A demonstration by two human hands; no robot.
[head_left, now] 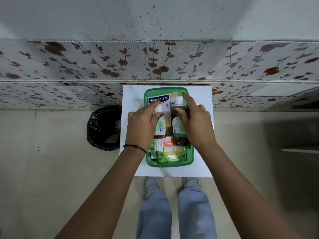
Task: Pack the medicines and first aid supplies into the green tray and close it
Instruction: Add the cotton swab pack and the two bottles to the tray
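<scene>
The green tray (pixel 189 158) sits on a small white table (pixel 202 168). Inside lie a Hansaplast box (pixel 159 100) at the far end, two brown bottles with white caps side by side, and a packet of cotton swabs (pixel 170 150) at the near end. My left hand (pixel 142 125) grips the left bottle (pixel 161 131), thumb across its neck. Over the right bottle (pixel 177 131) my right hand (pixel 195 124) closes, its forefinger pointing toward the tray's far rim. No lid is in sight.
A bin lined with a black bag (pixel 104 128) stands on the floor just left of the table. A wall with floral tiles (pixel 103 66) rises right behind it. My legs and shoes (pixel 151 184) are at the table's near edge.
</scene>
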